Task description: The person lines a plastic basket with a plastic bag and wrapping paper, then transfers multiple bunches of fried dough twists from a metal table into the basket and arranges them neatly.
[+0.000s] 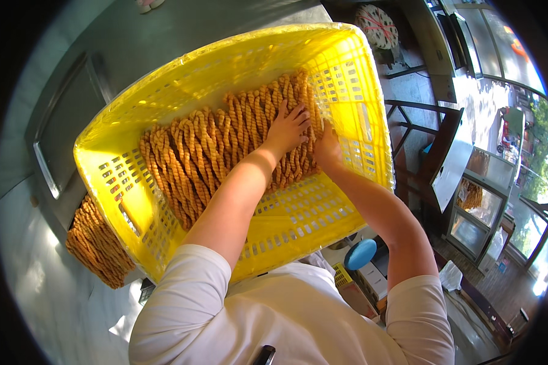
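Note:
Before me is a large yellow plastic crate (347,102) with slotted walls and what looks like a clear plastic liner. Long golden-brown fried dough twists (196,155) lie side by side in a row across its floor. My left hand (290,127) lies on top of the twists near the right end of the row, fingers spread. Beside it, my right hand (329,148) is at the row's right end, between the twists and the crate's right wall. Its fingertips are partly hidden, so whether it grips a twist or the liner cannot be told.
Another pile of twists (98,244) lies left of the crate, partly covered by it. A grey metal surface (164,36) extends beyond the crate. To the right are a round patterned stool seat (376,27), a dark-framed table (450,157), a blue round seat (360,254) and a glass cabinet (475,214).

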Demonstrator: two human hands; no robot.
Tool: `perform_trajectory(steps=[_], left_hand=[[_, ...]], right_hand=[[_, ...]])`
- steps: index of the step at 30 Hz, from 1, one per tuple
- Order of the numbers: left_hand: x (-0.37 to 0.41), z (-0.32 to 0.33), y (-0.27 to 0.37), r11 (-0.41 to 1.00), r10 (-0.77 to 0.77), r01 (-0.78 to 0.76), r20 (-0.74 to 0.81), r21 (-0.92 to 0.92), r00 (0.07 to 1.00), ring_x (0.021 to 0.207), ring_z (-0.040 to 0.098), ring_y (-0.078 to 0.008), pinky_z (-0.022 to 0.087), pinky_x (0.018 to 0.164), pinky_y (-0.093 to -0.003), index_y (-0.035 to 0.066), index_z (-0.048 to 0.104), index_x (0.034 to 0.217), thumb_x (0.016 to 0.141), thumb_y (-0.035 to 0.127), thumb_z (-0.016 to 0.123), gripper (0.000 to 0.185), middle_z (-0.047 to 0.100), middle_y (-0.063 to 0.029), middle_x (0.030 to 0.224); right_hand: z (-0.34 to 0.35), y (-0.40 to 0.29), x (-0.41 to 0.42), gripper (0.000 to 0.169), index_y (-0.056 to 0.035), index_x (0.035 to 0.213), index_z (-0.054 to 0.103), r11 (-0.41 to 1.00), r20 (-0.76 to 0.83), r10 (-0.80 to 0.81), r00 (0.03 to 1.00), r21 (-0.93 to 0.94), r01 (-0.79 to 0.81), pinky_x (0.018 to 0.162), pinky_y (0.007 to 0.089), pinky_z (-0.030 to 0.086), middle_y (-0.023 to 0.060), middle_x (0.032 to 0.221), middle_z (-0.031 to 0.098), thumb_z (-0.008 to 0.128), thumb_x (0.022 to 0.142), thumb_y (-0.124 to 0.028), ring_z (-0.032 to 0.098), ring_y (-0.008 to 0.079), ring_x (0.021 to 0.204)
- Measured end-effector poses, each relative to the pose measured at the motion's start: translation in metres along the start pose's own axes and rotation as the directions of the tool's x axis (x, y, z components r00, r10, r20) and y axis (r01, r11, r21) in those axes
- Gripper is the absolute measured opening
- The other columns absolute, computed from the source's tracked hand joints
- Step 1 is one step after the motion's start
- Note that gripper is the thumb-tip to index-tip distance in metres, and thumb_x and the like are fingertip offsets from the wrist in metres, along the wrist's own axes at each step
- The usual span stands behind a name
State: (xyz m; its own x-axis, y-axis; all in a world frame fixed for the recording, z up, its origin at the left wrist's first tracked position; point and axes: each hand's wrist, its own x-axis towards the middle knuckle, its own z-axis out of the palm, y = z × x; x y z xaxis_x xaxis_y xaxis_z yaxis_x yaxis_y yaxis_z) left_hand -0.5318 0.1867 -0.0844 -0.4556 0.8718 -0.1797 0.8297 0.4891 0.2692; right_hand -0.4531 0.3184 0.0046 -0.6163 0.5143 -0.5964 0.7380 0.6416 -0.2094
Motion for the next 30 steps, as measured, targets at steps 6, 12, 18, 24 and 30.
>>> perform_trajectory(steps=[6, 12, 18, 24, 30], left_hand=[[-0.010, 0.013, 0.001, 0.998, -0.031, 0.031, -0.005, -0.060, 1.000, 0.168, 0.007, -0.0226, 0.001, 0.134, -0.0636, 0.026, 0.044, 0.165, 0.111, 0.063, 0.042, 0.066, 0.025, 0.0024, 0.179], [-0.010, 0.017, -0.001, 0.998, -0.032, 0.032, 0.001, -0.059, 0.999, 0.168, 0.007, -0.0222, 0.002, 0.134, -0.0626, 0.028, 0.036, 0.169, 0.111, 0.062, 0.044, 0.068, 0.021, 0.0039, 0.180], [-0.012, 0.020, -0.002, 0.996, -0.025, 0.023, -0.030, -0.081, 0.999, 0.167, 0.008, -0.0210, 0.003, 0.134, -0.0629, 0.028, 0.035, 0.169, 0.111, 0.061, 0.044, 0.067, 0.022, 0.0048, 0.179], [-0.019, 0.016, -0.005, 0.999, -0.022, 0.021, -0.018, -0.044, 1.000, 0.167, 0.010, -0.0212, -0.001, 0.135, -0.0627, 0.028, 0.034, 0.170, 0.112, 0.062, 0.040, 0.067, 0.023, 0.0044, 0.179], [-0.020, 0.010, 0.000, 0.999, -0.042, 0.042, 0.050, -0.010, 0.998, 0.167, 0.007, -0.0215, -0.004, 0.134, -0.0625, 0.028, 0.029, 0.171, 0.114, 0.062, 0.030, 0.067, 0.020, 0.0024, 0.180]], right_hand=[[0.017, -0.004, -0.009, 0.075, -0.0190, 0.167, 0.034, 0.970, -0.098, -0.066, 0.993, -0.238, 0.041, 0.110, 0.0515, 0.051, 0.0210, 0.163, 0.041, 0.062, 0.099, -0.001, 0.049, 0.0432, 0.144], [0.015, -0.009, -0.004, 0.073, -0.0099, 0.165, 0.038, 0.874, 0.003, -0.328, 0.945, -0.377, 0.305, 0.121, 0.0486, 0.043, 0.0191, 0.166, 0.040, 0.067, 0.098, -0.003, 0.038, 0.0392, 0.154], [0.030, 0.007, 0.036, 0.072, 0.0012, 0.164, 0.034, 0.846, 0.103, -0.270, 0.957, -0.449, 0.287, 0.124, 0.0478, 0.041, 0.0170, 0.171, 0.035, 0.068, 0.103, -0.015, 0.040, 0.0354, 0.154], [0.029, -0.012, 0.046, 0.062, 0.0004, 0.162, 0.041, 0.847, -0.094, -0.464, 0.881, -0.340, 0.409, 0.125, 0.0470, 0.041, 0.0189, 0.171, 0.036, 0.059, 0.104, -0.013, 0.036, 0.0378, 0.157], [0.048, -0.023, 0.100, 0.062, -0.0009, 0.162, 0.044, 0.837, -0.224, -0.530, 0.818, -0.292, 0.463, 0.108, 0.0503, 0.054, 0.0201, 0.172, 0.036, 0.054, 0.102, -0.009, 0.049, 0.0404, 0.147]])
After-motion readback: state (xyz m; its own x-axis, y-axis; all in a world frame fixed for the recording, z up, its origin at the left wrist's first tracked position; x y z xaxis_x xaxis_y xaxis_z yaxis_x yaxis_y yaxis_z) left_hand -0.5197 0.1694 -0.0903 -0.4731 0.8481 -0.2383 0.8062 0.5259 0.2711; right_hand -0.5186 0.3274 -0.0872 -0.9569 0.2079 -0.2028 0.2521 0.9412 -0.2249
